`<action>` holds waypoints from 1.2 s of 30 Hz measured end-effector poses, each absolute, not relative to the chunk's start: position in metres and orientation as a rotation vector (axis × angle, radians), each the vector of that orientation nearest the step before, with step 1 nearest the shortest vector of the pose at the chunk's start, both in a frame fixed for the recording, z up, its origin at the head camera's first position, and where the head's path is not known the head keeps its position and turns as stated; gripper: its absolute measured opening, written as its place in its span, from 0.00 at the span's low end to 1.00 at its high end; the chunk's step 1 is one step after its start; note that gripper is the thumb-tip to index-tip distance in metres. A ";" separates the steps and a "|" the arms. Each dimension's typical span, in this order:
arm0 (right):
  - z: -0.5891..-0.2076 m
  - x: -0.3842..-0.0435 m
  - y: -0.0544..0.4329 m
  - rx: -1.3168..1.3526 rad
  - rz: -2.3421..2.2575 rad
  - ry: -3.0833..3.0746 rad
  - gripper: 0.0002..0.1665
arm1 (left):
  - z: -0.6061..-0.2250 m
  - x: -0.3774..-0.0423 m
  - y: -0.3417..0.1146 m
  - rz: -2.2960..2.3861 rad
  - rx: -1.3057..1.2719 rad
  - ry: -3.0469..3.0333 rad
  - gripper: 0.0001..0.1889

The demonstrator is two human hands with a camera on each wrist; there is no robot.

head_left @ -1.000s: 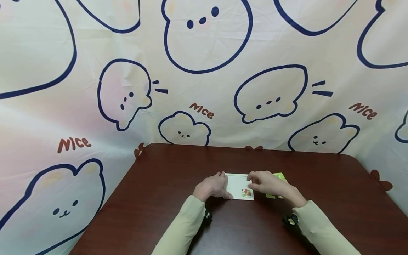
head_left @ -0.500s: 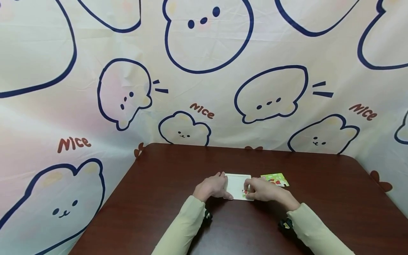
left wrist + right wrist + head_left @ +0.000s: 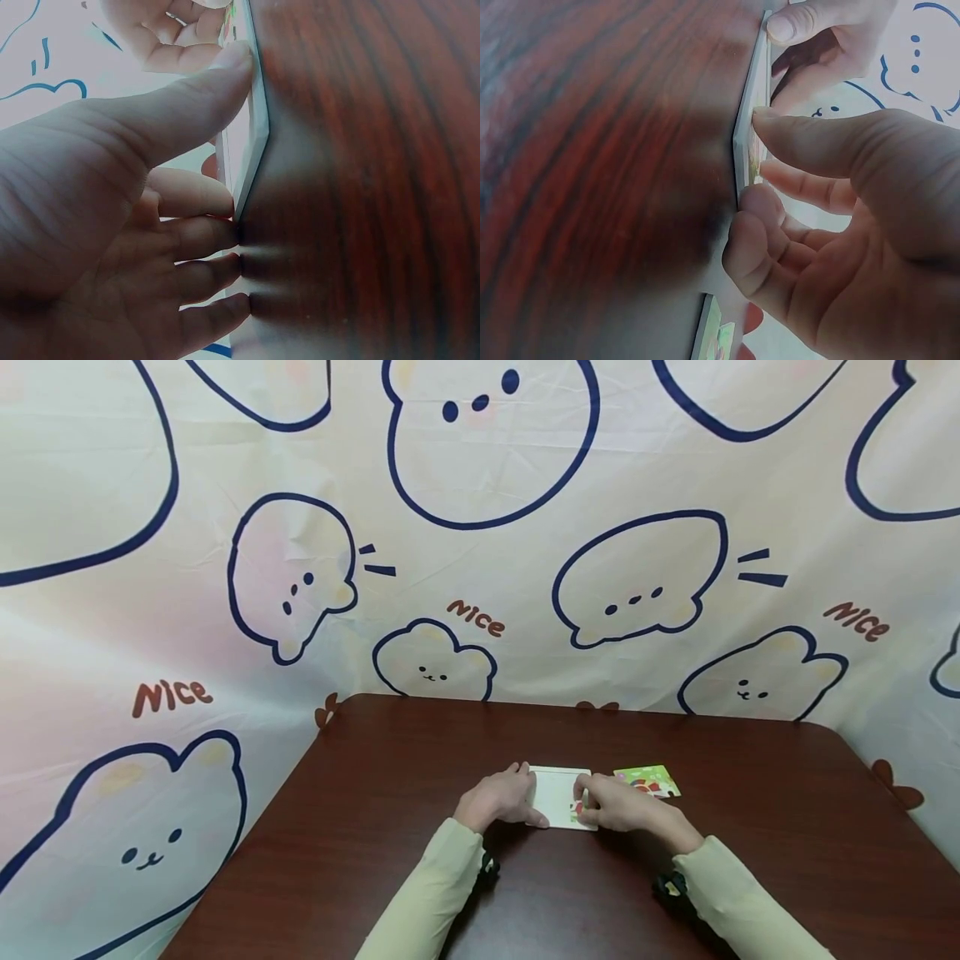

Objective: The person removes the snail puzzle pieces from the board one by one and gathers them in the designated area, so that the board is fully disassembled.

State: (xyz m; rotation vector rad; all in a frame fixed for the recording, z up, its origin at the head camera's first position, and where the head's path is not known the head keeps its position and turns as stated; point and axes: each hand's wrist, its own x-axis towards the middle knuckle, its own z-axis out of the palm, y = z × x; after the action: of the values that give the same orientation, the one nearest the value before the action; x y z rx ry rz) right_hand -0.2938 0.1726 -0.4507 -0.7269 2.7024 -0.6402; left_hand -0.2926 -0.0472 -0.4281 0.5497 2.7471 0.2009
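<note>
A white board [image 3: 557, 785] with a raised rim lies flat on the dark wooden table, with a small red-and-green picture piece [image 3: 575, 811] at its near right corner. My left hand [image 3: 501, 797] steadies the board's left end. In the left wrist view its thumb presses the near rim, while the nearly straight fingers [image 3: 202, 238] rest at the left edge and tabletop. My right hand [image 3: 618, 803] is at the right end, its thumb and index finger pinching the picture piece. In the right wrist view the other fingers [image 3: 754, 225] curl beside the board edge.
Right of the board lies a bright green printed card [image 3: 649, 781], like a jigsaw section, partly covered by my right hand. The brown table [image 3: 420, 743] ends at a cloth backdrop [image 3: 525, 577] with cartoon bears.
My right hand has moved left and down onto the corner picture, uncovering more of the green card. Between half a second ago and now it barely shifts. My left hand stays in place.
</note>
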 end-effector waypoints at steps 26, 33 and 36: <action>-0.435 -0.280 0.241 -0.728 -0.806 2.833 0.11 | -0.429 -0.292 -0.048 0.238 0.555 2.722 0.45; -0.429 -0.276 0.297 -0.591 -0.824 2.748 0.06 | -0.429 -0.293 -0.047 0.197 0.589 2.746 0.44; -0.429 -0.276 0.317 -0.563 -0.868 2.648 0.06 | -0.429 -0.293 -0.047 0.201 0.596 2.747 0.43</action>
State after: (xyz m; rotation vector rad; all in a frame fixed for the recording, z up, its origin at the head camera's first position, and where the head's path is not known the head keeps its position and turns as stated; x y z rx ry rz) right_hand -0.2764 0.3172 -0.4288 -0.5630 2.6478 -0.8682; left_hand -0.2931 -0.0469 -0.4289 0.5958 2.7471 0.2009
